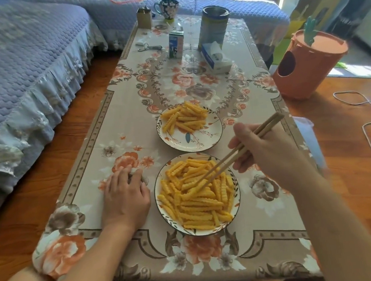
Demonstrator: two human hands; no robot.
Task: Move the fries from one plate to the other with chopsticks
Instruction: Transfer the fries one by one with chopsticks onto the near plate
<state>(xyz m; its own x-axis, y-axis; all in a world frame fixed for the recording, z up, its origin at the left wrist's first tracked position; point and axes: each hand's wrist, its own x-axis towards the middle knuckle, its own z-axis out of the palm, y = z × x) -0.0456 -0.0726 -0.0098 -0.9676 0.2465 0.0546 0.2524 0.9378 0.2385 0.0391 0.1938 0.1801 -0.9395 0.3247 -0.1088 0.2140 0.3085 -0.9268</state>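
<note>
**Pinching a fry from the near plate**

Our right hand [266, 152] grips the chopsticks [239, 151], tips in the fries [196, 199] on the lower-centre plate [163, 214]. Left hand [125, 193] rests flat on the worktop [114, 134]. We'd close on one fry mid-length, lift level, then carry to the plate above [214, 137].

I see my right hand [266, 152] gripping a pair of wooden chopsticks [239, 151], whose tips reach down into the crinkle-cut fries [196, 199] heaped on the near plate [162, 212]. My left hand [126, 195] rests palm down on the floral tablecloth [119, 134] covering the worktop, just beside that plate, fingers [135, 175] slightly curled. The far plate [205, 142] sits just beyond the near one, with a smaller heap of fries [185, 117] on its far half. Farther back stand a milk carton [176, 45], a tall tin [213, 25], a tissue pack [215, 59] and a floral mug [167, 8]. An orange bin [307, 64] stands on the floor to the right.
</note>
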